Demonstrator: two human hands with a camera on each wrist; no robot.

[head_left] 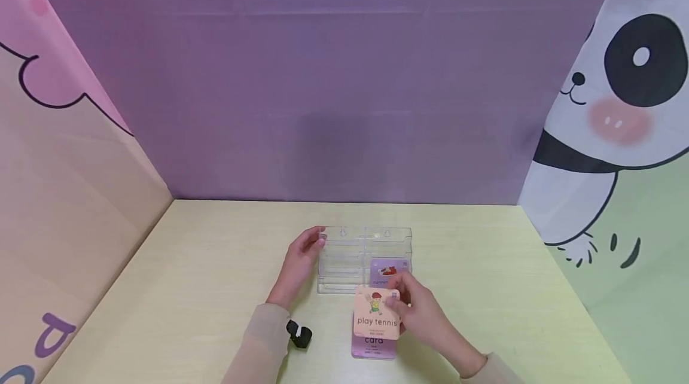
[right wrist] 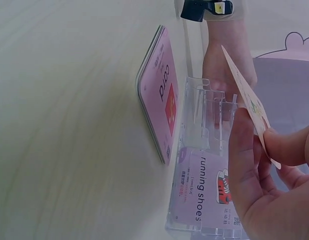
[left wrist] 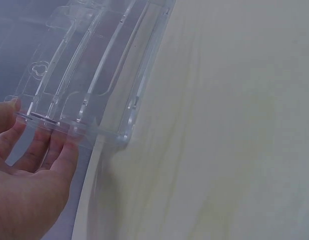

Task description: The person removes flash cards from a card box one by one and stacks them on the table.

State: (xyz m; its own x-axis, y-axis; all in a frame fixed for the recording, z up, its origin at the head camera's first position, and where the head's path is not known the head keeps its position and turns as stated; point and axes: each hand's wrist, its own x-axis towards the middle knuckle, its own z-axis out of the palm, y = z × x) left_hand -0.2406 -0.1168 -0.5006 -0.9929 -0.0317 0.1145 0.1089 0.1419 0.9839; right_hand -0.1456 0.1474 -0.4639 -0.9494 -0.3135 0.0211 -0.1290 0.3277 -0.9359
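Note:
A clear plastic card rack (head_left: 341,258) with tiered slots stands on the table. My left hand (head_left: 302,261) grips its upper left edge, thumb in front and fingers behind, as the left wrist view shows. Between the thumb and fingers of my right hand (head_left: 422,309) is a peach flashcard (head_left: 377,313) reading "play tennis", held in front of the rack. A purple "running shoes" card (right wrist: 202,187) sits in the rack's lower right slot. Below the held card lies a stack of cards (right wrist: 162,95), its top one purple and reading "card", partly hidden in the head view.
A black device on a strap (head_left: 299,335) is at my left wrist. The pale wooden table (head_left: 215,288) ends at a purple back wall (head_left: 344,85). Cartoon-printed side panels, one with a panda (head_left: 619,103), flank the table.

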